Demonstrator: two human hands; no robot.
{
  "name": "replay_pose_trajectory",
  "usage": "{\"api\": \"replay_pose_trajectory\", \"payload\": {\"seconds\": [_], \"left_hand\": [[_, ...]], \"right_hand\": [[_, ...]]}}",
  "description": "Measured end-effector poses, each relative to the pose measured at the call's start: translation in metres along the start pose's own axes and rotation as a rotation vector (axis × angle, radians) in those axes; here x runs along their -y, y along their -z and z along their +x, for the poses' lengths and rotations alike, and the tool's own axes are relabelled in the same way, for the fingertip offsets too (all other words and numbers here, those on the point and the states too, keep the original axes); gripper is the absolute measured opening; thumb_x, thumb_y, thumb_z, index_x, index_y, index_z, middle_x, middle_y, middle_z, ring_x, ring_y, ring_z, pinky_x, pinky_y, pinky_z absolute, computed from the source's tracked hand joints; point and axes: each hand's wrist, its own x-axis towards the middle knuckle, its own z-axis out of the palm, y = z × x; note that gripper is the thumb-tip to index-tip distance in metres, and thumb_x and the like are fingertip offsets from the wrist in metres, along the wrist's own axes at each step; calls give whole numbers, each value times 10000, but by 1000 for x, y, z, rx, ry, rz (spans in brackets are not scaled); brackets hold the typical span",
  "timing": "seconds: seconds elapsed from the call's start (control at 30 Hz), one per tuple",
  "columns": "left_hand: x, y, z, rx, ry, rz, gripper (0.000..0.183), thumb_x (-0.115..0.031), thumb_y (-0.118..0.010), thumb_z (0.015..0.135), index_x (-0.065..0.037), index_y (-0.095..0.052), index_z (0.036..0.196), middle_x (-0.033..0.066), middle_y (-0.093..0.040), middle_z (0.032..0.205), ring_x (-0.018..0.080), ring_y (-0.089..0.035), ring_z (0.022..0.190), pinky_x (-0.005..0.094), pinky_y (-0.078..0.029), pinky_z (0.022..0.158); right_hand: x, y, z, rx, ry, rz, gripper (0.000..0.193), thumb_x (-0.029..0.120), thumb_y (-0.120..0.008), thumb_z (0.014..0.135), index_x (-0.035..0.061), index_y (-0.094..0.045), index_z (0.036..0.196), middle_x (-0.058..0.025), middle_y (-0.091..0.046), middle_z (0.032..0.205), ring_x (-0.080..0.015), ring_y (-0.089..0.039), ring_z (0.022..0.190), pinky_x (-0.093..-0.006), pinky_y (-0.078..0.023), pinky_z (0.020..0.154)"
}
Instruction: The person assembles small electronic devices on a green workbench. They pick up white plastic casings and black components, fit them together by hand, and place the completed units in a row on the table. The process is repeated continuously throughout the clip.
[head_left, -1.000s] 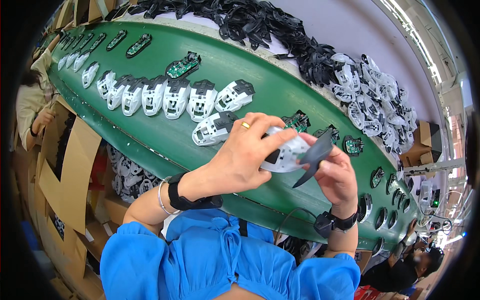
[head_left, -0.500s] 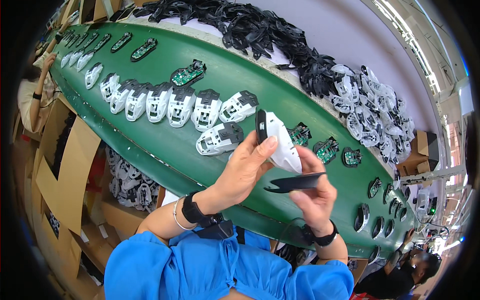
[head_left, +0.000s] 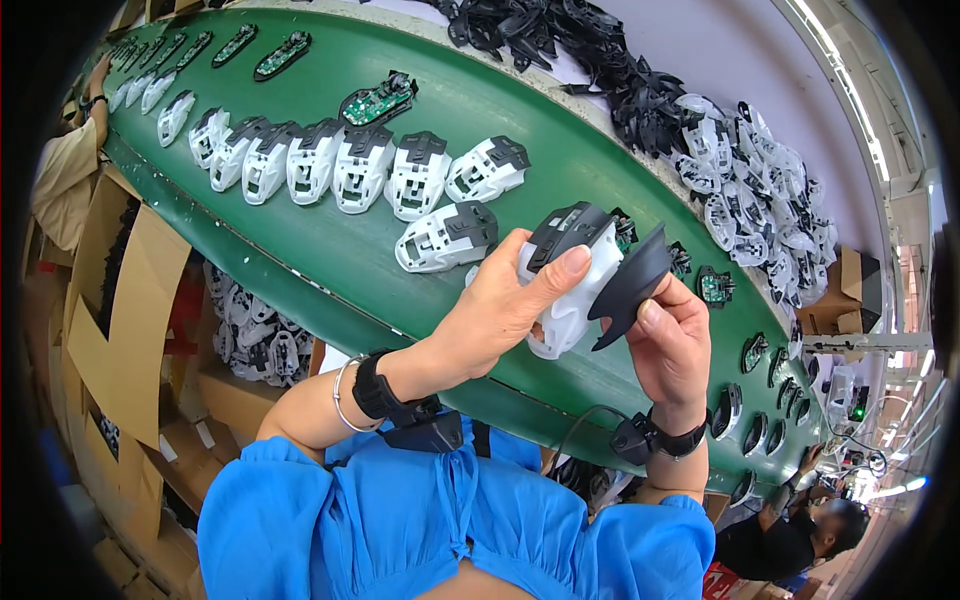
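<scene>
My left hand (head_left: pixel 500 300) is closed around a white and black computer mouse shell (head_left: pixel 575 290), its thumb lying over the top. Between the thumb and fingers of my right hand (head_left: pixel 675 335) is a curved black side panel (head_left: pixel 632 285), tilted up along the right flank of the shell. Whether the two parts touch I cannot tell. Just left of the held shell, another white and black shell (head_left: pixel 446 237) lies on the green belt, with a further one (head_left: pixel 486 168) behind it. Green circuit boards on black bases, such as one (head_left: pixel 715 286), lie to the right, some partly hidden behind my hands.
A row of shells (head_left: pixel 312 162) runs left along the green conveyor belt (head_left: pixel 530 105). Black panels (head_left: pixel 560 40) and white shells (head_left: pixel 750 190) are heaped along the far ledge. Cardboard boxes (head_left: pixel 135 310) stand at the left. Co-workers (head_left: pixel 70 175) sit at both ends.
The held shell has turned so its black-and-white top shows. My right hand has raised the black panel from below the shell to upright beside its right flank.
</scene>
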Motion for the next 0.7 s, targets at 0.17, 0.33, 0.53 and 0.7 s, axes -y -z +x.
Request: {"api": "replay_pose_trajectory", "payload": {"seconds": [0.17,0.33,0.53,0.7], "left_hand": [[-2,-3,0,4,-3,-19,596,-484,-607,904,6,-435,1196,55,-593,980,71,-575,825,227,-464,633],[-5,-3,0,1,43,-18,453,-370,-553,970,-5,-440,1214,60,-597,1082,87,-588,960,252,-509,792],[-5,-2,0,-41,46,-65,414,-356,-545,977,-16,-439,1186,43,-602,1028,74,-601,909,237,-517,737],[-7,-4,-4,-35,35,-53,395,-357,-523,987,-35,-425,1196,43,-604,1010,68,-602,874,233,-514,677]], "right_hand": [[-14,-11,2,-77,-91,185,113,86,-621,899,22,-610,991,-21,-642,943,-100,-582,843,-264,-461,792],[-24,-15,1,-164,-49,206,93,82,-616,906,27,-612,981,-17,-633,946,-101,-573,858,-270,-452,811],[-41,-22,-2,-282,202,21,100,11,-634,873,2,-602,968,-14,-590,978,-98,-551,885,-262,-433,840],[-35,-32,2,-293,267,-101,194,-59,-657,821,-3,-583,991,-18,-568,971,-99,-553,886,-252,-441,829]]}}
